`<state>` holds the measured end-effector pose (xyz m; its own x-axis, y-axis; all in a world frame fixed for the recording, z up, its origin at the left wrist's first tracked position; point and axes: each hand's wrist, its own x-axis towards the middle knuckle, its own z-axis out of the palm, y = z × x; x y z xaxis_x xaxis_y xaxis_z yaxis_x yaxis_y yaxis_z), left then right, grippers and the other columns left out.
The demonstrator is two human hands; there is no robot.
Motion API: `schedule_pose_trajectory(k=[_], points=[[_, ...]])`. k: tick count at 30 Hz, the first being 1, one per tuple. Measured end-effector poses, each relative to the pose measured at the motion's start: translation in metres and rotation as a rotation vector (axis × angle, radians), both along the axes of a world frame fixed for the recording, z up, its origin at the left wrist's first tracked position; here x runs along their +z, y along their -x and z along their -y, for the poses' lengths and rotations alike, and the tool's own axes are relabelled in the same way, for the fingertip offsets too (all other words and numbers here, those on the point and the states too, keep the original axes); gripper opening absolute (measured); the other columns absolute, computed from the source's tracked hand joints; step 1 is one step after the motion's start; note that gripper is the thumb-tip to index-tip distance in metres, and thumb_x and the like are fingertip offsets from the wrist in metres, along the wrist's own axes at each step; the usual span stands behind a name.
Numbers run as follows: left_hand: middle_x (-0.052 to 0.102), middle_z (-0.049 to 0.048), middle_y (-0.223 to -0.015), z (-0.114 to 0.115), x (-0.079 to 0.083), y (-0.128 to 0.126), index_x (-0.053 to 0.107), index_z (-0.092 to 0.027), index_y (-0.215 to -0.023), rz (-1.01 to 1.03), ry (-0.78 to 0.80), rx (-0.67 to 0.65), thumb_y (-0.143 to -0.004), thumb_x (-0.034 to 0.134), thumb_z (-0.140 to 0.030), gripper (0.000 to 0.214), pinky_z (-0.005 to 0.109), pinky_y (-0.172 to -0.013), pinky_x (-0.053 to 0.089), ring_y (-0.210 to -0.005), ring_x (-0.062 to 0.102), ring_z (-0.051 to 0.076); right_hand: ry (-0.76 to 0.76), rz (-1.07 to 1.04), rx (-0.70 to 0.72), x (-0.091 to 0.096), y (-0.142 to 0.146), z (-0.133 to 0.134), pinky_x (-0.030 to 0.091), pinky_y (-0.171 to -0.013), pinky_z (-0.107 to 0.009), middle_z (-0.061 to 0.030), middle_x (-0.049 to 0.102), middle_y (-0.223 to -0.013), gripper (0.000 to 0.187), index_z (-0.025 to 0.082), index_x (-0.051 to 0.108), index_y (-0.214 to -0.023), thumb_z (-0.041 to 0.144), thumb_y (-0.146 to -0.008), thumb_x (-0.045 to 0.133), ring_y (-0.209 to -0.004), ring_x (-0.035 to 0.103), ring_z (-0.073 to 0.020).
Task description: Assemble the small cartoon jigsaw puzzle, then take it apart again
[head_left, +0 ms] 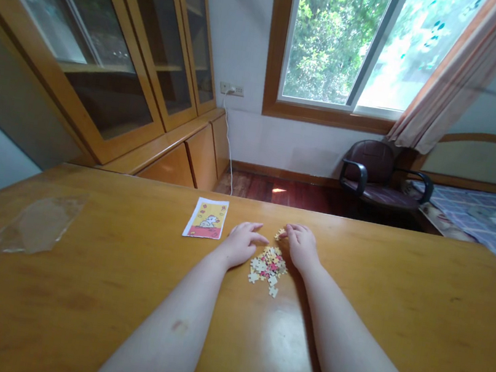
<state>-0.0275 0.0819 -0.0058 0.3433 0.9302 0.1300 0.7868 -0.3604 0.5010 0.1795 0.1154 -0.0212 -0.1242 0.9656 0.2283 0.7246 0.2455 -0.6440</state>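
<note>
A small heap of loose jigsaw pieces (267, 266), yellow, white and pink, lies on the wooden table (88, 286) between my two hands. My left hand (242, 242) rests flat beside the heap on its left, fingers stretched toward the middle. My right hand (301, 243) sits at the heap's far right edge, its fingertips pinched on a small jigsaw piece (278, 235). A picture card (206, 218) with a cartoon figure on yellow and red lies just left of my left hand.
A crumpled clear plastic bag (35, 224) lies at the table's left. Beyond the table stand a glass-door wooden cabinet (123, 49), a dark armchair (379, 178) under the window, and a bed (480, 221) at the right.
</note>
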Motion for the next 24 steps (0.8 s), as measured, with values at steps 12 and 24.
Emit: schedule_pose_trajectory(k=[12,24], points=[[0.040,0.0002,-0.146,0.000,-0.001,-0.002,0.061,-0.036,-0.121,-0.097,0.028,0.077,-0.079,0.050,-0.016,0.048,0.050,-0.113,0.019,-0.135,0.031,0.027,0.009,0.064,0.074,0.004,0.003,0.005,0.008,-0.109,-0.057,-0.0016,0.061,-0.125,0.048,0.029,0.076,-0.086,0.041,-0.096,0.030,-0.130,0.035,-0.0268],[0.052,0.0071,-0.135,0.000,0.006,-0.006,0.068,-0.026,-0.112,-0.098,0.002,0.215,-0.082,0.049,-0.018,0.036,0.049,-0.113,0.019,-0.132,0.036,0.027,0.058,0.054,0.277,0.011,0.006,0.010,0.010,-0.110,-0.056,-0.0015,0.063,-0.121,0.046,0.030,0.077,-0.084,0.038,-0.094,0.032,-0.127,0.038,-0.0263]])
